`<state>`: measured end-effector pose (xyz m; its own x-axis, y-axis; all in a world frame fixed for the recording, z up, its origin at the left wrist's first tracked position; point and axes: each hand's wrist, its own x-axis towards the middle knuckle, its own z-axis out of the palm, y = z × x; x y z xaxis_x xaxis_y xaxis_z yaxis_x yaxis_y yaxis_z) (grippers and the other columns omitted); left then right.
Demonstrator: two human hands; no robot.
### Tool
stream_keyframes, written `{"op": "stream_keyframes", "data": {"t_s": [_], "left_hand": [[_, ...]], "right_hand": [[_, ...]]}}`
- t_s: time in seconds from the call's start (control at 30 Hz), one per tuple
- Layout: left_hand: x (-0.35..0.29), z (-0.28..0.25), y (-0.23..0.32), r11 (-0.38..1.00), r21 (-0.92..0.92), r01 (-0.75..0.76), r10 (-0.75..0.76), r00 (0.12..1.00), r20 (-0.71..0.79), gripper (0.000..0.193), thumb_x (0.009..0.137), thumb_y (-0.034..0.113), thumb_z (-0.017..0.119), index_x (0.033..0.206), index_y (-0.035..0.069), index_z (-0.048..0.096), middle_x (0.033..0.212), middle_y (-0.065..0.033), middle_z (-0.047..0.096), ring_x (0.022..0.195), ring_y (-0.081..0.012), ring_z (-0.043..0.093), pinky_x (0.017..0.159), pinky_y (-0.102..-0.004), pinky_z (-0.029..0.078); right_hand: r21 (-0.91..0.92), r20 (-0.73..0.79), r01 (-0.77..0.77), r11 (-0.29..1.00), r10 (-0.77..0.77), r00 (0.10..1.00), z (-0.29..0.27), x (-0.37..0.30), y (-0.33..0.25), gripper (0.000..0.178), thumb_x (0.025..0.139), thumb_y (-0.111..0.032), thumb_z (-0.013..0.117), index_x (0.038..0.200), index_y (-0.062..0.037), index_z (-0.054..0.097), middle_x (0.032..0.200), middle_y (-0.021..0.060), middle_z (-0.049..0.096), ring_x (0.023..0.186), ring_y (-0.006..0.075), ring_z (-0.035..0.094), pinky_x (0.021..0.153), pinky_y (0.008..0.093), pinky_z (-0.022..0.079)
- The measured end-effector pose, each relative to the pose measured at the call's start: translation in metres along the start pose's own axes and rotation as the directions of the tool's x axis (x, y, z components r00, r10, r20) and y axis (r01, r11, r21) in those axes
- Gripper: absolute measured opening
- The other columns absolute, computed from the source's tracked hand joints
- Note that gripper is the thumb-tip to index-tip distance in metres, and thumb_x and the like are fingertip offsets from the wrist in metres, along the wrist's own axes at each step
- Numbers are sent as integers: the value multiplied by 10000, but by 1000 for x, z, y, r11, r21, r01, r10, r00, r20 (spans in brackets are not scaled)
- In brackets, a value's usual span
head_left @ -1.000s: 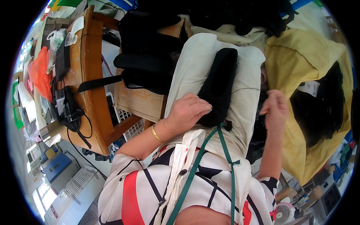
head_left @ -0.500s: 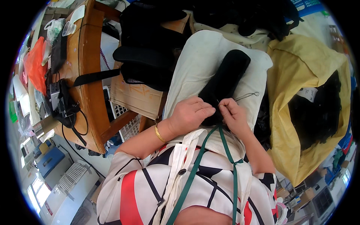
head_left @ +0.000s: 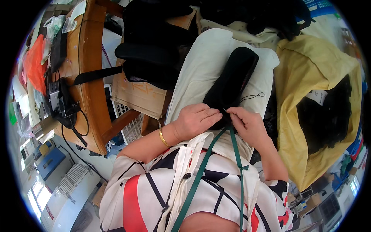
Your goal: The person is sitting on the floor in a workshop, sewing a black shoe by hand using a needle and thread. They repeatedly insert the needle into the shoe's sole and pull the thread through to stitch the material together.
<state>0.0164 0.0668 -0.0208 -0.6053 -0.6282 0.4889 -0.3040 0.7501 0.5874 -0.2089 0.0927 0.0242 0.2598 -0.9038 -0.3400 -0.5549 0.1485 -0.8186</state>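
Observation:
A black cloth shoe point(head_left: 234, 73) lies lengthwise on a white cloth point(head_left: 197, 65) over my lap, a patterned lining just showing along its right side. At its near end, my left hand point(head_left: 199, 120) presses with fingers together, gripping the shoe's black fabric. Close beside those fingertips, my right hand point(head_left: 247, 121) pinches a thin needle point(head_left: 225, 110), its tip pointing left toward the fabric. Loose black thread point(head_left: 253, 96) loops across the white cloth, above my right hand. The fingers hide much of the shoe's near end.
To the right stands a yellow sack point(head_left: 291, 112) with black items inside. A wooden table point(head_left: 92, 89) at left carries a small device point(head_left: 58, 100) with cables and plastic bags. More black shoes point(head_left: 154, 62) are heaped ahead, above a cardboard box point(head_left: 139, 98).
My right hand has turned and shifted slightly down and right, and the needle's tip now shows between the hands. The shoe has rolled a little, showing its lining; the thread loop has shifted.

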Motion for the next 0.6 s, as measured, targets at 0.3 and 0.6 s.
{"op": "stream_keyframes", "data": {"t_s": [0.3, 0.6], "left_hand": [[0, 0, 1, 1000, -8, 2, -2, 1000, -9, 247, 694, 38, 741, 939, 41, 717, 905, -101, 709, 709, -225, 643, 593, -300, 553], [-1, 2, 1, 1000, -1, 22, -22, 1000, -7, 259, 687, 37, 786, 933, 49, 707, 893, -87, 707, 693, -225, 640, 590, -299, 551]], "right_hand": [[-52, 46, 14, 999, -11, 999, -5, -1, -3, 214, 892, -77, 596, 1095, -65, 663, 773, 142, 673, 665, 314, 656, 607, 381, 520], [-18, 34, 6, 1000, -5, 999, -2, 0, 1, 212, 901, -71, 588, 1101, -61, 657, 755, 145, 666, 647, 301, 652, 592, 371, 511]]}}
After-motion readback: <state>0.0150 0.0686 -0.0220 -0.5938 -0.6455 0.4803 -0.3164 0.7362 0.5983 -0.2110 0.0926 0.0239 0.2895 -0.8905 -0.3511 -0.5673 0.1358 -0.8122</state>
